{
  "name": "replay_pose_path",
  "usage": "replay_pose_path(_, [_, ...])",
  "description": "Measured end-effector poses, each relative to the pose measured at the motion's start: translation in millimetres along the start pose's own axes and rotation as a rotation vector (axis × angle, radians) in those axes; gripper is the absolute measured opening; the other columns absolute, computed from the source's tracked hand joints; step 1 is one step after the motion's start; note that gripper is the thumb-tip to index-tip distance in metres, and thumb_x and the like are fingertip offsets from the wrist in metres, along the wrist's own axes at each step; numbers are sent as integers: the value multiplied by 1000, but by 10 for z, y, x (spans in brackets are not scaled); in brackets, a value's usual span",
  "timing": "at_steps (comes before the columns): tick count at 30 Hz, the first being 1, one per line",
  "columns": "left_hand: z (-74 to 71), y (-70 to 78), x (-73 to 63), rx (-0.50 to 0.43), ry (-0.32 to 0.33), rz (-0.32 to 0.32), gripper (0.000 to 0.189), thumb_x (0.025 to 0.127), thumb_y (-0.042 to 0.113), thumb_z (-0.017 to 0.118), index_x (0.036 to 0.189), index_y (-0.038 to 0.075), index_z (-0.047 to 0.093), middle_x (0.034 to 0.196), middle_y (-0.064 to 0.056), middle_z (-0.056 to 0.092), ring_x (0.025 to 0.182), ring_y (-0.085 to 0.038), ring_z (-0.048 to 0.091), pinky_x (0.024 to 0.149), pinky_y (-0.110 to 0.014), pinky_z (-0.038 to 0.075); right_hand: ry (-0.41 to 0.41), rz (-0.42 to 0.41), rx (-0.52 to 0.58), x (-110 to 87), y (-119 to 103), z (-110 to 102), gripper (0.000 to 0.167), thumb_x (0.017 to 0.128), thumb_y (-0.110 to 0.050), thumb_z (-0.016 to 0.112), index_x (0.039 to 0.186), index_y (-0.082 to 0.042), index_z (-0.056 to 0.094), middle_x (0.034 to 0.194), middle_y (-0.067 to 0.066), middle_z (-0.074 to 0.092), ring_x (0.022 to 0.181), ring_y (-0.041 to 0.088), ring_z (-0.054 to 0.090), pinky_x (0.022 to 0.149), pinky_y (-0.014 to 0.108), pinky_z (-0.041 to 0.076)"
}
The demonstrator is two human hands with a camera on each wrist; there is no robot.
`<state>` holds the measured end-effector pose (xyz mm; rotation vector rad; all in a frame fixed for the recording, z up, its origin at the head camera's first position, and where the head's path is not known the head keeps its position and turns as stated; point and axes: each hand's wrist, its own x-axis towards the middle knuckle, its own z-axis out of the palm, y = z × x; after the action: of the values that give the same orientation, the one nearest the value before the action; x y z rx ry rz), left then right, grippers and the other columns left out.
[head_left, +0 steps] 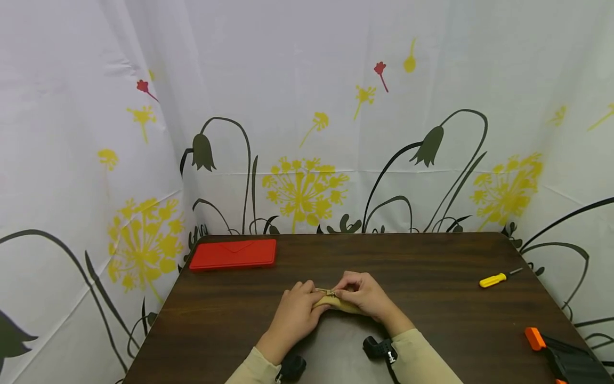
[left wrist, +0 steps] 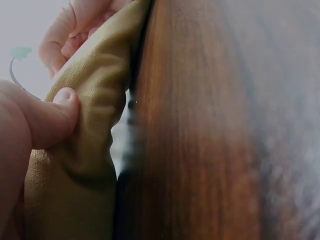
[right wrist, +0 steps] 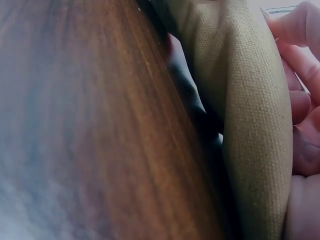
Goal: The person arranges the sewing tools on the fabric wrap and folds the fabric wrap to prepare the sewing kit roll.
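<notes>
A tan canvas pouch point(head_left: 340, 304) lies near the middle of the table, with what looks like a zipper along its upper edge. My left hand point(head_left: 298, 312) grips its left end, the thumb pressed on the cloth in the left wrist view, where the tan fabric point(left wrist: 95, 105) bulges and creases. At the upper edge, my right hand point(head_left: 366, 298) pinches something small with thumb and forefinger; the fingers cover it. The right wrist view shows the pouch's woven side point(right wrist: 257, 120) beside the curled fingers of my right hand point(right wrist: 302, 100).
On the dark wooden table point(head_left: 230, 320), a flat red case point(head_left: 233, 254) lies at the back left. A yellow-handled screwdriver point(head_left: 494, 279) rests toward the right edge. Nearer, at the front right, is a black and orange tool point(head_left: 568, 354), partly cut off. A patterned curtain hangs behind.
</notes>
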<state>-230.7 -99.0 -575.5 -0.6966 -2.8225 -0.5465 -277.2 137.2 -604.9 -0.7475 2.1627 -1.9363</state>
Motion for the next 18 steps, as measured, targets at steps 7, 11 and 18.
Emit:
replay_pose_path(7, [-5,29,-9,-22,-4,-25,20,98,41,80,114,28,84,89,10,53,78,-11,41,68,-29,28,-25,-47,-25,-9,7,-26,5,96,-8,83,99,-7,85,92,3,70,77,8,59,64,19,49])
replay_pose_path(11, [-3,34,-11,-26,-10,-35,21,98,41,80,114,27,84,90,10,54,79,-11,41,69,-29,28,-79,-85,-43,-17,-9,-46,5,95,-4,82,100,-6,83,93,9,68,72,5,55,61,18,47])
replay_pose_path(18, [-4,25,-21,-21,1,-39,19,98,39,80,112,26,84,93,9,56,80,-12,43,70,-29,29,-158,-112,-215,5,-53,-12,19,91,-20,90,102,-20,76,91,13,59,67,3,46,58,18,41])
